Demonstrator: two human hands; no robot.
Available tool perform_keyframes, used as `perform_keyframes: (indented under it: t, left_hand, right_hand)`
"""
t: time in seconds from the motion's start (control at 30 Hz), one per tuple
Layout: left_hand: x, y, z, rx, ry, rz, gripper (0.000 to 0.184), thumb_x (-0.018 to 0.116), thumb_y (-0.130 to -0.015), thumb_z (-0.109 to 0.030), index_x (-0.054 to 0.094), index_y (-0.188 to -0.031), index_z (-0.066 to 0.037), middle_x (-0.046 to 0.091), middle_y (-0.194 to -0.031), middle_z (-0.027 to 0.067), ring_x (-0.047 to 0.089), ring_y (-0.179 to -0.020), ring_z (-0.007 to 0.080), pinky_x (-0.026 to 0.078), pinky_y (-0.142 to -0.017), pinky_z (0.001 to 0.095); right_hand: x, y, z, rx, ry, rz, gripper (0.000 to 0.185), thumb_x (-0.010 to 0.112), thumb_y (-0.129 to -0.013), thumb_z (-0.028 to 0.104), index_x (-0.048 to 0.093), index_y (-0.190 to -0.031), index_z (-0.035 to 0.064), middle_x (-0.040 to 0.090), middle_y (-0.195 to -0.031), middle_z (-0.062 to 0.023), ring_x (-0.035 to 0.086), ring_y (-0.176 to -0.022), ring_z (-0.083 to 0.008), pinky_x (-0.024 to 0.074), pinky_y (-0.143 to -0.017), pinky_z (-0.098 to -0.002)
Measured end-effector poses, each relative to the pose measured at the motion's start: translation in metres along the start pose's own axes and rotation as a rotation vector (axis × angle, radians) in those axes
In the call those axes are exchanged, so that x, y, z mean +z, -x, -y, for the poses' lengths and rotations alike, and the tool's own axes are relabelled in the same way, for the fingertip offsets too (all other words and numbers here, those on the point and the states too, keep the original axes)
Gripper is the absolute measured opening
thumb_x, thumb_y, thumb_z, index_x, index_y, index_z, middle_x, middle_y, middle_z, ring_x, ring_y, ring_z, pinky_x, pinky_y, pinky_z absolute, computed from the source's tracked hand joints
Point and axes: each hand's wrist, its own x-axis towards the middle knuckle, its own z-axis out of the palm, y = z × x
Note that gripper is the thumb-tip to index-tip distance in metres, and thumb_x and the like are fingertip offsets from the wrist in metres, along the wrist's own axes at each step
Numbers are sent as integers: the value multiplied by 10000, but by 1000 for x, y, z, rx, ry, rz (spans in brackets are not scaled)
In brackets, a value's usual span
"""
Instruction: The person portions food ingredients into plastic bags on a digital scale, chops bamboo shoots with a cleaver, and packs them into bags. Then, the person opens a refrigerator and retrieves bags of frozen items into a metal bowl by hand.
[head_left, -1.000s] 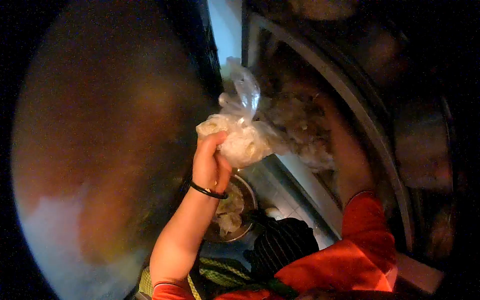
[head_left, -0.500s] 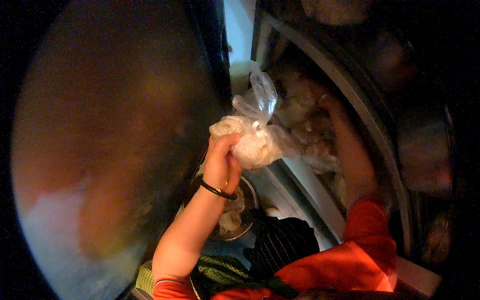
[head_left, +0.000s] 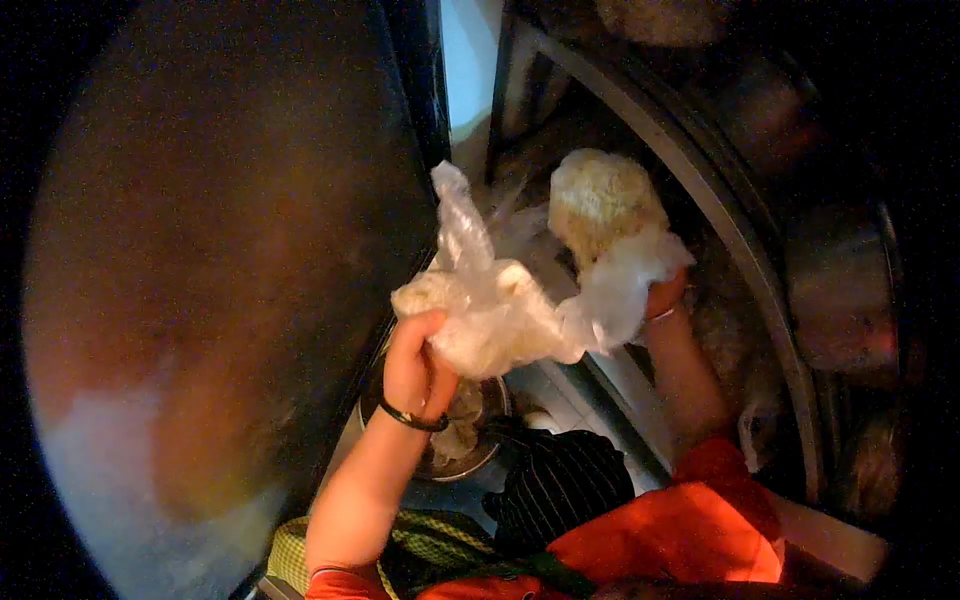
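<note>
My left hand (head_left: 415, 352) grips a clear plastic bag of pale, lumpy food (head_left: 485, 325) from its left side, thumb on top. The bag's twisted plastic end sticks upward. On the right, my right hand (head_left: 668, 290) is closed on the bunched plastic of a second bag of pale food (head_left: 608, 205), which hangs over the dark open compartment (head_left: 715, 270). Plastic from the two bags meets or overlaps between my hands; I cannot tell whether they are joined. What the food is stays unclear.
Below my left wrist stands a round metal bowl (head_left: 500, 452) holding more pale pieces. A curved grey rim (head_left: 690, 170) borders the compartment on the right. A large dark panel (head_left: 230, 250) fills the left side. Dark striped cloth (head_left: 560, 485) lies near my body.
My right hand has come up out of the dark compartment with a second bag of pale food. My left hand with its bag has shifted slightly left and down.
</note>
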Motion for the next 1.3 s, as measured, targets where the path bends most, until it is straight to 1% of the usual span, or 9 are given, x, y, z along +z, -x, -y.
perform_keyframes:
  t: [0.4,0.57,0.77,0.9,1.0,1.1,1.17,1.27,1.3]
  left_hand:
    - [-21,23,2,-21,-3,3,494,517,-764,-247,440,-1188,-5,538,-1146,139,519,-1050,283,393,-937,412]
    - [-17,23,2,24,2,-36,465,536,-770,-220,449,-1169,3,539,-1137,128,513,-1053,266,379,-943,395]
    - [6,-2,-18,184,-246,-166,429,555,-788,-183,417,-1153,-4,533,-1072,120,542,-963,245,431,-859,360]
    - [25,-41,14,255,-421,-153,419,594,-774,-201,422,-1100,-2,542,-1030,124,546,-907,210,452,-798,330]
    - [56,-82,52,164,-462,-242,469,669,-718,-258,435,-1037,-6,554,-948,107,544,-828,212,450,-711,315]
    - [54,-139,97,268,-583,-218,664,643,-733,-346,347,-1220,-7,457,-1190,159,499,-1004,279,424,-833,359]
    - [47,-184,128,245,-554,-204,712,624,-740,-355,300,-1265,-1,442,-1219,178,476,-1050,301,414,-860,364]
    - [29,-192,108,153,-631,-101,779,590,-759,-291,178,-1354,-2,394,-1287,224,441,-1132,332,392,-912,372]
    - [-2,-176,122,296,-834,-14,715,574,-768,-244,218,-1341,-9,412,-1266,230,448,-1129,325,392,-912,373]
  right_hand:
    - [-13,1,-32,18,56,-75,338,513,-818,280,531,-1093,84,581,-1020,-67,552,-914,-219,436,-830,-353]
    - [20,39,-28,225,544,89,336,566,-791,242,533,-1082,78,595,-975,-66,570,-866,-220,460,-788,-343]
    - [13,37,-142,476,863,456,349,630,-758,198,534,-1070,72,612,-921,-66,590,-809,-220,489,-737,-331]
    - [21,43,-216,465,820,421,367,672,-736,168,535,-1062,68,624,-885,-65,604,-771,-221,509,-704,-323]
    - [10,29,-277,590,563,168,490,651,-770,178,452,-1207,79,591,-1050,-117,574,-921,-253,463,-818,-382]
    - [-14,22,-312,473,302,77,485,635,-788,185,454,-1225,78,567,-1129,-135,541,-1012,-259,416,-905,-400]
    - [31,28,-233,276,778,167,434,615,-790,166,489,-1192,61,529,-1196,-119,488,-1092,-242,389,-936,-381]
    - [25,27,-212,389,1019,270,449,604,-793,169,472,-1204,44,489,-1248,-104,462,-1126,-229,382,-942,-368]
    - [30,32,-217,421,1098,301,454,600,-794,170,466,-1208,39,475,-1265,-99,454,-1138,-225,379,-944,-364]
